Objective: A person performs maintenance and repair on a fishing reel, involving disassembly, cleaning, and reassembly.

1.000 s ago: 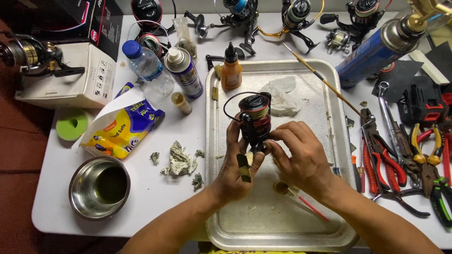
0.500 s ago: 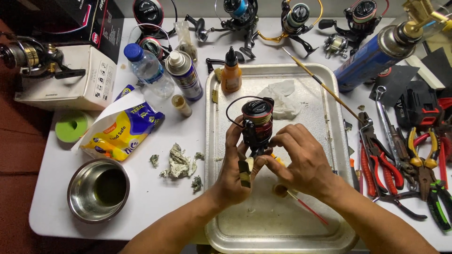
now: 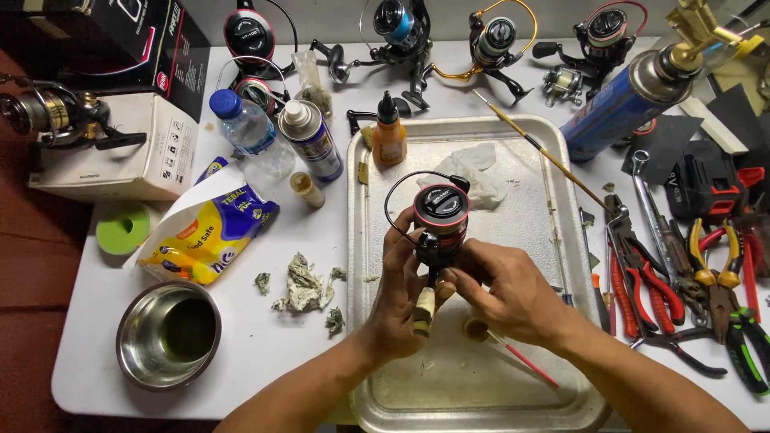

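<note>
At centre frame, a left hand (image 3: pixel 401 301) and right hand (image 3: pixel 501 289) pinch a black-and-red fishing reel (image 3: pixel 439 220) above a metal tray (image 3: pixel 553 385) on a cluttered white table (image 3: pixel 96 353); pliers (image 3: pixel 642 289) lie at right, a steel bowl (image 3: pixel 168 335) lower left.

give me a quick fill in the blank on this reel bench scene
1. Both hands hold a black and red fishing ____ over the metal tray.
2. The steel bowl sits to the ____ of the tray.
3. The orange bottle stands at the tray's far ____ corner.

Missing words: reel; left; left
</note>
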